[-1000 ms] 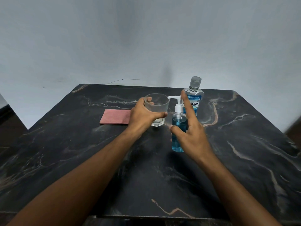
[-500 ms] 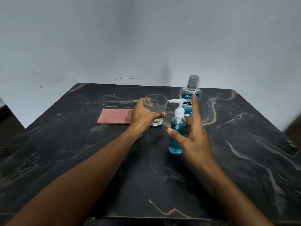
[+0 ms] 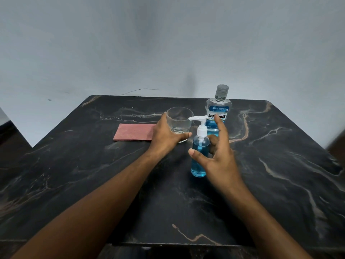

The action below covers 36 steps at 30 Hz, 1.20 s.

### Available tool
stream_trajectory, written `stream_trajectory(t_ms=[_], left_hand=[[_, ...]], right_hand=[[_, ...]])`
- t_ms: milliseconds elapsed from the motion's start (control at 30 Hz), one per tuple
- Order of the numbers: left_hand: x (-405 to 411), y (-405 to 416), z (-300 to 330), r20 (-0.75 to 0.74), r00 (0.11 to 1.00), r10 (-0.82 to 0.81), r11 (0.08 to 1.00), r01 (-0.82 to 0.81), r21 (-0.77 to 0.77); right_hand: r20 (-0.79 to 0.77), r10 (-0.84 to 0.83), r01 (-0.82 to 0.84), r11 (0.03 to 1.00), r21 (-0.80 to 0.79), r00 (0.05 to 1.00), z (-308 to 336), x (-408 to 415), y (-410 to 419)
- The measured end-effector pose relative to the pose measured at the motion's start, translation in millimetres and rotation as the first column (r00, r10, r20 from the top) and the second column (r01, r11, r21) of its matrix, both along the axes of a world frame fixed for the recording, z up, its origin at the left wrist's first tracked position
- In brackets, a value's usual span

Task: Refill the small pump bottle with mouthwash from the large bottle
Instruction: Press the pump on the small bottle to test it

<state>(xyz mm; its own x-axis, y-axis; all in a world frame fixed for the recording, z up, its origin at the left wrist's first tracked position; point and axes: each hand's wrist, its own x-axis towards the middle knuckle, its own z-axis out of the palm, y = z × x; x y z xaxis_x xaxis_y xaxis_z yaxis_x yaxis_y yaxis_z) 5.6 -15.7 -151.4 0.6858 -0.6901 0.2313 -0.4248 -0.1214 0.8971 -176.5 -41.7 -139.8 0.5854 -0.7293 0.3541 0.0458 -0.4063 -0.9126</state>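
The small pump bottle (image 3: 199, 161) stands upright at the table's middle, filled with blue liquid, its white pump head pointing left. My right hand (image 3: 220, 161) is cupped around it with fingers spread: thumb across its front, curled fingers behind, index finger raised past the pump. A firm grip does not show. Behind it stands the large mouthwash bottle (image 3: 219, 109), grey cap on, blue liquid in its lower part. My left hand (image 3: 166, 135) wraps a clear glass (image 3: 180, 118) resting on the table to the left of the pump bottle.
A pink folded cloth (image 3: 133, 132) lies flat left of the glass. Everything sits on a dark marble-patterned table (image 3: 270, 184) against a pale wall. The table's front edge is near my forearms.
My right index finger has lifted off the pump head and the hand has slid lower around the small bottle. The left hand stays on the glass.
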Motion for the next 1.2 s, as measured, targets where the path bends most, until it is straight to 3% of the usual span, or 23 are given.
stream_trajectory(t_ms=[200,633,1000,1200], left_hand=[[-5.6,23.5,6.3,0.006,1.0,0.031,0.996,-0.031,0.083],[-40.3,108.7,1.2,-0.029,1.0,-0.005,1.0,0.005,-0.008],[-51.1,129.8,-8.2,-0.014,0.999,-0.031,0.999,0.031,0.008],[-53.0,118.8,-3.0,0.013,0.998,-0.069,0.997,0.069,0.021]], right_hand=[[0.019,0.004,-0.004,1.0,0.003,1.0,-1.3,1.0,1.7],[-0.015,-0.055,0.054,0.995,-0.079,0.998,-1.5,5.7,8.6],[-0.079,-0.025,0.015,0.993,-0.121,0.997,-0.9,-1.4,14.2],[-0.083,-0.126,0.103,0.967,-0.231,0.989,9.9,-10.6,7.9]])
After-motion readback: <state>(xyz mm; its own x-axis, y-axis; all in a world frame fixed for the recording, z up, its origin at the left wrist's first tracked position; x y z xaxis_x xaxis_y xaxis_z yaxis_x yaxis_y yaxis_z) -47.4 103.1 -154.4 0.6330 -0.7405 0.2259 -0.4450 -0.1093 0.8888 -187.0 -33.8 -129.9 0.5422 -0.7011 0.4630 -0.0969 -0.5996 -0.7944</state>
